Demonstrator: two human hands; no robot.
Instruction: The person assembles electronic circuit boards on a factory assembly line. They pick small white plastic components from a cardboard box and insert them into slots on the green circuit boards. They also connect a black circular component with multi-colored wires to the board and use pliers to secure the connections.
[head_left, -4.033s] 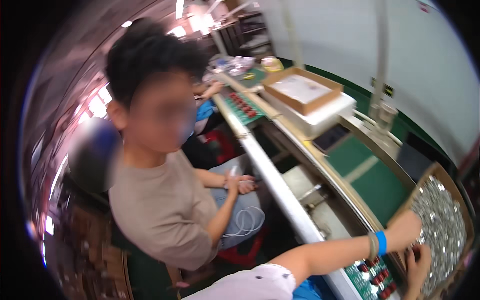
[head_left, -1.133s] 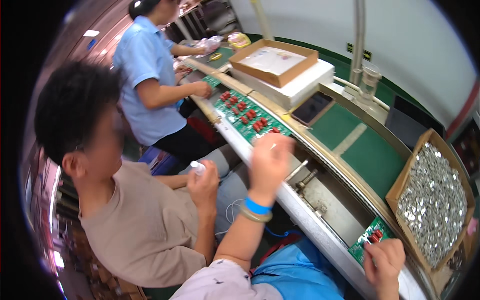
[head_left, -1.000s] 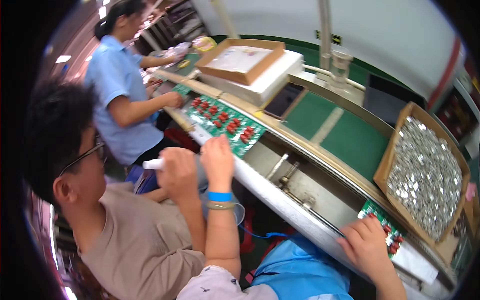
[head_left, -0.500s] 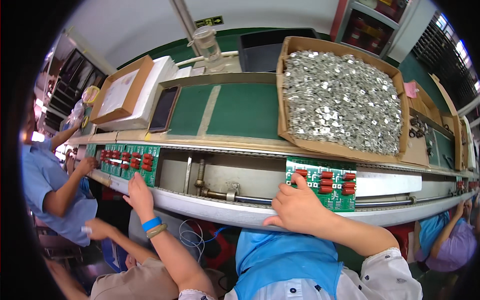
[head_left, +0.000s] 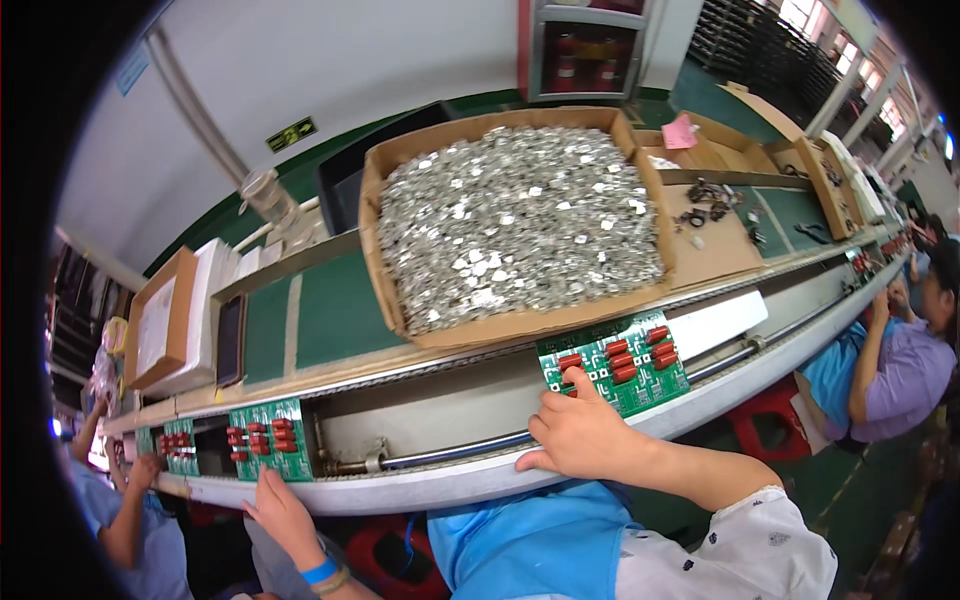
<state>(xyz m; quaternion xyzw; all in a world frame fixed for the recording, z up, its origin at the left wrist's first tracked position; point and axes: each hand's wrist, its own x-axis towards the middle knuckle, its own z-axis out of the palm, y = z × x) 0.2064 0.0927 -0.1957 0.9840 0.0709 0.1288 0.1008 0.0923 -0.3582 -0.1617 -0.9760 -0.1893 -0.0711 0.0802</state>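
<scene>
My right hand (head_left: 580,428) reaches over the near rail. Its index fingertip rests on a green circuit board (head_left: 626,408) beside a red component, and its thumb sticks out to the left. Several rows of red components stand on this board. To the left, my left hand (head_left: 284,512) has its fingers stretched out, the tips at the near edge of another green board (head_left: 297,462) with similar red parts. Neither hand grips anything. Both boards lie across the two rails of the conveyor (head_left: 440,492).
Beyond the rails stands a cardboard box (head_left: 480,332) full of small silvery metal pieces. A phone-like dark slab (head_left: 230,340), a white foam box (head_left: 205,300) and a clear jug (head_left: 270,198) are at left. Pliers (head_left: 812,232) lie far right. Co-workers sit on both sides.
The view has turned to the right. Both boards by my hands have slid right along the rails, each hand moving with its board. A gap has opened between the left board and those farther left.
</scene>
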